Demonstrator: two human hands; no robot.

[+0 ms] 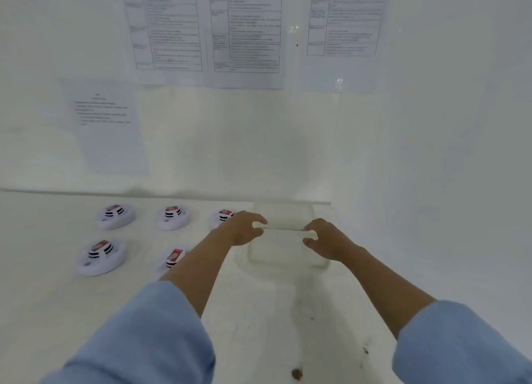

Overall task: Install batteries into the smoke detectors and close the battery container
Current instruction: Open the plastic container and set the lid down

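Seen from the head camera, looking down and forward. A white counter [288,311] against a white wall, with printed papers [207,32] stuck up high on it.

On the left of the counter, five round white smoke detectors in two rows. In the far row, the far-left detector [115,216], the far-middle detector [172,217] and the far-right detector [223,215], this last one partly hidden by a hand. In the near row, the near-left detector [100,257] and the near-right detector [174,257], partly hidden by a forearm. A battery [100,247] with a red label sitting in the top of each one, so that part of the job looks done. Lined up neatly, likely to make each one easy to reach and check.

To the right of them, close to the wall, the clear battery container [288,264]. Looks empty, though hard to tell through the see-through plastic.

Both arms stretched out over it, blue sleeves [144,334] pushed back. Between the hands, a thin clear lid [283,228], held flat just above the container. Left hand [244,228] with its grip pinching the left end of the lid. Right hand [325,239] with its grip pinching the right end. One hand on each end, most likely to keep the lid level and line it up with the rim.

Not yet pressed shut, as far as can be told. Next, probably lowering it straight down and pushing on the edges.
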